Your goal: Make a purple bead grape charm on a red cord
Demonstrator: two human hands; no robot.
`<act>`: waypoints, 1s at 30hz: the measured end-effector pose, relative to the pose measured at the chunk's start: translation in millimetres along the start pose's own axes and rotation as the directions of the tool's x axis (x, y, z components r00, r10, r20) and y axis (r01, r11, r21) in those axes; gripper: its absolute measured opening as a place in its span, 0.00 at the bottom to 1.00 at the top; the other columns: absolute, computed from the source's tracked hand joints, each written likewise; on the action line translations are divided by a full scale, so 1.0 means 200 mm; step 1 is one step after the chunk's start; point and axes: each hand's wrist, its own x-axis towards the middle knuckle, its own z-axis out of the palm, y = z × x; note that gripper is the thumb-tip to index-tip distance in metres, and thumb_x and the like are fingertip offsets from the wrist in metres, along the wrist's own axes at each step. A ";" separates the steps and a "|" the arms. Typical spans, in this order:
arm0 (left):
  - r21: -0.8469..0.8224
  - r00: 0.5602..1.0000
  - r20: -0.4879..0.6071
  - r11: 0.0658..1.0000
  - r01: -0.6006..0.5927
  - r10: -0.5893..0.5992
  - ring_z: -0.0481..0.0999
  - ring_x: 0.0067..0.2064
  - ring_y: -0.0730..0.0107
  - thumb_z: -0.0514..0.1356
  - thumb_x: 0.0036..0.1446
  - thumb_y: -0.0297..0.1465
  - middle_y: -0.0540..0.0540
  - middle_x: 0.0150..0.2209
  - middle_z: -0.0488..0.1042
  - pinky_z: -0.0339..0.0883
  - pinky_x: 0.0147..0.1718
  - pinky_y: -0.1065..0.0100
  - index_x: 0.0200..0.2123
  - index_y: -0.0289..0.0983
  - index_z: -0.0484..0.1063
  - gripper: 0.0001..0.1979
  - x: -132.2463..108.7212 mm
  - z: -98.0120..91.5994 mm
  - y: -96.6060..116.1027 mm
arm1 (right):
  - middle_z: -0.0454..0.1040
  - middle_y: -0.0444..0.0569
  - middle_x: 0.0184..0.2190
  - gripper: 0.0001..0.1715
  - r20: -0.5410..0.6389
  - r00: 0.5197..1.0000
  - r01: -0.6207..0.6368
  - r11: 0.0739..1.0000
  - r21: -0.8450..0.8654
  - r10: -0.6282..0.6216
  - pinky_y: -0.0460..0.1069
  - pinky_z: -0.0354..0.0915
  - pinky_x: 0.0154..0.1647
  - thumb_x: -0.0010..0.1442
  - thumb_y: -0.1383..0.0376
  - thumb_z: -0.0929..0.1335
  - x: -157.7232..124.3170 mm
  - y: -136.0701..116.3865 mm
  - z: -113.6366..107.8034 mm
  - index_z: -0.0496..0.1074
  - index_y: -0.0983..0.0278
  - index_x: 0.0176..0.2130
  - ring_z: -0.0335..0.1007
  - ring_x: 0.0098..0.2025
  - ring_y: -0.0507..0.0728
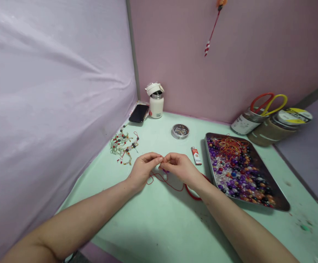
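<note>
My left hand and my right hand meet over the middle of the table, thumbs and forefingers pinched close together. A thin red cord runs from between them and loops on the tabletop below. Purple and clear beads show just under the right fingertips, partly hidden by them. Under my right wrist lies a thicker red loop, perhaps a scissors handle, mostly covered by the arm. A red and white lighter lies just beyond the right hand.
At right stands a metal tray of mixed beads and tangled orange-red cord. Behind it are jars and coloured handles. A round dish, white bottle, phone and strung bead pieces sit farther back.
</note>
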 end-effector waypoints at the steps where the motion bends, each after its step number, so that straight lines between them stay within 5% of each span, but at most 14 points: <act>1: -0.005 1.000 0.000 1.000 0.000 0.000 0.70 0.31 0.73 0.67 0.44 0.32 0.48 0.29 0.74 0.64 0.33 0.71 0.27 0.35 0.76 0.07 0.00 0.00 0.00 | 0.72 0.44 0.25 0.10 0.011 1.000 0.007 1.000 -0.008 -0.007 0.47 0.60 0.31 0.50 0.60 0.69 0.00 0.00 -0.01 0.69 0.65 0.29 0.65 0.28 0.51; 5: -0.018 1.000 0.021 1.000 0.018 -0.017 0.69 0.30 0.75 0.67 0.44 0.33 0.49 0.28 0.74 0.62 0.34 0.71 0.27 0.35 0.75 0.08 0.01 0.00 0.02 | 0.74 0.47 0.35 0.11 0.002 0.995 0.103 0.990 -0.100 -0.103 0.49 0.63 0.36 0.52 0.62 0.70 -0.01 -0.05 -0.07 0.72 0.62 0.37 0.68 0.34 0.53; 8: -0.038 0.981 0.132 0.989 0.146 -0.140 0.68 0.29 0.76 0.68 0.43 0.33 0.49 0.26 0.73 0.61 0.33 0.71 0.27 0.34 0.75 0.09 0.00 -0.01 0.05 | 0.72 0.48 0.42 0.12 -0.012 0.975 0.216 0.956 -0.199 -0.223 0.50 0.63 0.40 0.56 0.62 0.67 -0.03 -0.10 -0.12 0.73 0.59 0.42 0.68 0.40 0.54; 15: -0.059 0.906 0.339 0.955 0.289 -0.253 0.67 0.29 0.77 0.69 0.42 0.31 0.48 0.26 0.73 0.59 0.35 0.71 0.29 0.32 0.77 0.10 0.00 -0.02 0.06 | 0.74 0.46 0.35 0.07 0.145 0.958 0.274 0.942 -0.193 -0.249 0.50 0.62 0.42 0.58 0.65 0.66 -0.06 -0.13 -0.13 0.75 0.60 0.35 0.68 0.40 0.54; 22: -0.030 0.888 0.364 0.949 0.312 -0.281 0.67 0.30 0.74 0.70 0.41 0.31 0.48 0.26 0.71 0.60 0.35 0.71 0.28 0.32 0.76 0.10 0.01 -0.02 0.05 | 0.73 0.45 0.31 0.06 0.199 0.953 0.269 0.941 -0.206 -0.229 0.48 0.61 0.37 0.59 0.64 0.65 -0.07 -0.16 -0.13 0.72 0.62 0.33 0.66 0.34 0.53; 27: -0.022 0.875 0.450 0.978 0.208 -0.177 0.69 0.35 0.71 0.65 0.48 0.34 0.46 0.31 0.72 0.60 0.40 0.69 0.30 0.34 0.74 0.09 -0.02 -0.02 0.08 | 0.69 0.45 0.30 0.08 0.113 0.940 0.341 0.891 -0.300 -0.321 0.48 0.60 0.37 0.62 0.65 0.62 -0.10 -0.17 -0.08 0.68 0.62 0.32 0.64 0.33 0.52; 30: 0.002 0.824 0.534 0.975 0.224 -0.190 0.63 0.25 0.76 0.60 0.54 0.37 0.52 0.20 0.64 0.60 0.35 0.68 0.29 0.36 0.70 0.10 -0.04 -0.02 0.14 | 0.67 0.44 0.30 0.07 -0.007 0.905 0.398 0.850 -0.346 -0.426 0.47 0.59 0.36 0.62 0.66 0.62 -0.12 -0.20 -0.09 0.66 0.61 0.31 0.63 0.33 0.52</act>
